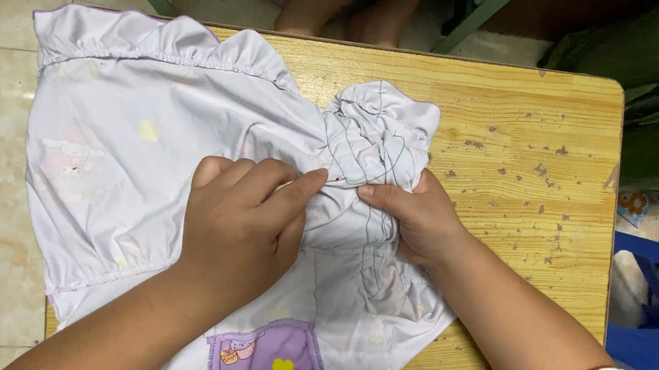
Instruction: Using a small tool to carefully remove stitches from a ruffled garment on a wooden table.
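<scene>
Though speckled, sturdy wooden table (510, 118)

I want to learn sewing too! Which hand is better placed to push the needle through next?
Probably the left hand: its fingertips pinch something tiny, seemingly a needle, against the bunched white garment. The right hand grips the gathered fabric, holding it steady on the wooden table.

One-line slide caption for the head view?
Left hand and right hand pinch a gathered white cotton garment on a worn wooden table.
</scene>
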